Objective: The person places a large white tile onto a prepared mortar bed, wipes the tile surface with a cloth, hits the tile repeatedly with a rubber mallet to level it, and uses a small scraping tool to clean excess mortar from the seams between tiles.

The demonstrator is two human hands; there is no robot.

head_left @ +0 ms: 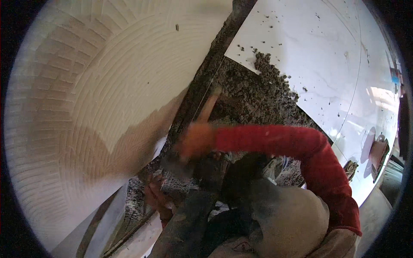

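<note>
- Tan, straight, wooden-looking handle [209, 106]: centre of the frame, slanting up over the mortar; the working end cannot be made out, as a dark blur lies beneath the hand.
- Right hand [197, 139]: centre of the frame, blurred; it appears closed round the handle. Its arm, in a long red sleeve [271, 139], crosses from the lower right.
- Left hand [157, 194]: lower centre-left, low beside the mortar and partly in shadow; whether its fingers are spread or gripping cannot be told.
- Dark grey, crumbly mortar bed [254, 101]: runs from the upper centre down beneath the arm. Surface rough and uncovered; in my judgement, levelling and covering remain to be done here.
- Thin, pale, straight line [210, 86]: upper centre, along the left side of the bed; seemingly a guide, already in place.
- Glossy white, grey-veined floor tiles [322, 56]: upper right to right, judged already laid. Dark mortar crumbs are scattered over the nearest face and heaped over its edge; cleaning is judged outstanding.
- Large cream panel with curved, combed ridges [124, 77]: fills the left of the frame. Combing covers most of the visible face and looks largely done; the edge nearest the hands is too blurred to assess.
- Beige-clad knee [292, 215]: bottom centre-right, below the red sleeve.
</note>
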